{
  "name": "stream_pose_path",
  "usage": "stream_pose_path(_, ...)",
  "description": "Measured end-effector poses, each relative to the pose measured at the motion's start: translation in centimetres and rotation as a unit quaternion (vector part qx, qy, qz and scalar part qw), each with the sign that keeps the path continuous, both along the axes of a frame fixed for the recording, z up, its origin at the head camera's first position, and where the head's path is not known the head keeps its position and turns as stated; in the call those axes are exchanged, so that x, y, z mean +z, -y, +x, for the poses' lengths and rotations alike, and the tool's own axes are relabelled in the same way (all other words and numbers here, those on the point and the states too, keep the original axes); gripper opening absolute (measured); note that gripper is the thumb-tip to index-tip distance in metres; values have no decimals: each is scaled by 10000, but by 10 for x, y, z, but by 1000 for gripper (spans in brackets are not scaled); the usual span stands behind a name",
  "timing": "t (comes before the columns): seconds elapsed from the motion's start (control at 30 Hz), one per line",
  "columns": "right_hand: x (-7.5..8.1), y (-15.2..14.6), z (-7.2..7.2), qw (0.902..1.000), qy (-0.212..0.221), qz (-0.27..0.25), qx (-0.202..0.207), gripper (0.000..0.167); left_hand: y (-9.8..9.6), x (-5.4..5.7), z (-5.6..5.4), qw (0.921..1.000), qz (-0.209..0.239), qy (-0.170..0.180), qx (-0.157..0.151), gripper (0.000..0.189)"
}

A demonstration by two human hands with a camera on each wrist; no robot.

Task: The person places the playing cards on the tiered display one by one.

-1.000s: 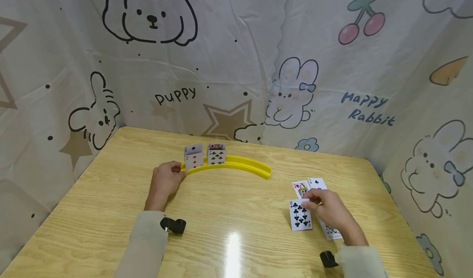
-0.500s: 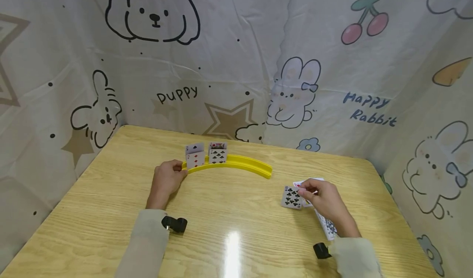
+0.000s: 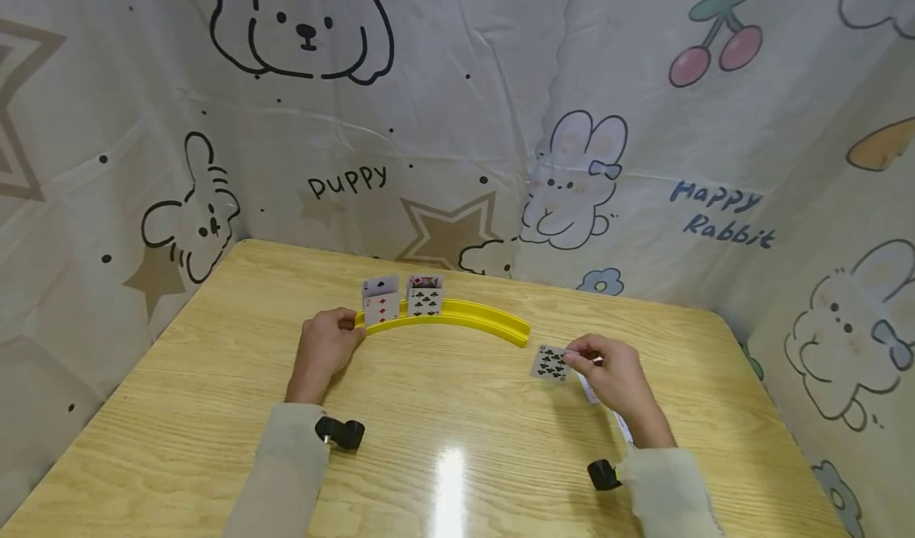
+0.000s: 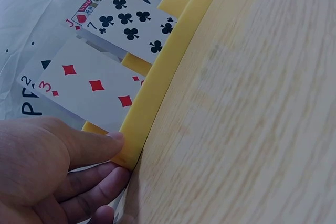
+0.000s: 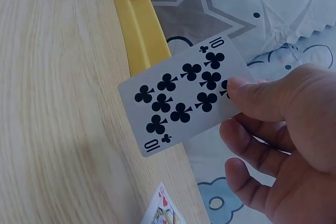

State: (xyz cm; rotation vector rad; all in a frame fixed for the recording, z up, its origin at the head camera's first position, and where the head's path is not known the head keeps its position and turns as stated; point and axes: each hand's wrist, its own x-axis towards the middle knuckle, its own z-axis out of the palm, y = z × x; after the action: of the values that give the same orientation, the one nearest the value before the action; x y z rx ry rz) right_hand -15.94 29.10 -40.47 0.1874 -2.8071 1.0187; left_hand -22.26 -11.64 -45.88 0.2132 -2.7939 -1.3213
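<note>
Cartoon-printed cloth (image 3: 429, 109) hangs behind a wooden table (image 3: 400, 411) bearing a yellow rack (image 3: 475, 318).

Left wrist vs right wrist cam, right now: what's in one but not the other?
Left wrist only: the left hand pinching one end of the yellow holder, plus the three of diamonds, a two and the jack of diamonds.
Right wrist only: the right hand holding the ten of clubs; a hearts face card, cut off.
Both: the holder, wooden table and printed cloth.
</note>
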Motion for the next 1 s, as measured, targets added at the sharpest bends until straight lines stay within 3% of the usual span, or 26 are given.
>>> stream_pose_path(0.23, -3, 14, -10, 9995, -276, -154, 81, 6, 0, 0, -1, 10000, 9, 53, 49, 35)
stream_pose_path(0.6, -2, 36, -26, 9994, -146, -300, -10, 7, 1, -1, -2, 10000, 1, -18, -8, 34)
stream_pose_path(1.0, 0, 53, -44, 9980, -425, -461, 83, 6, 2, 0, -2, 10000, 7, 8, 52, 33)
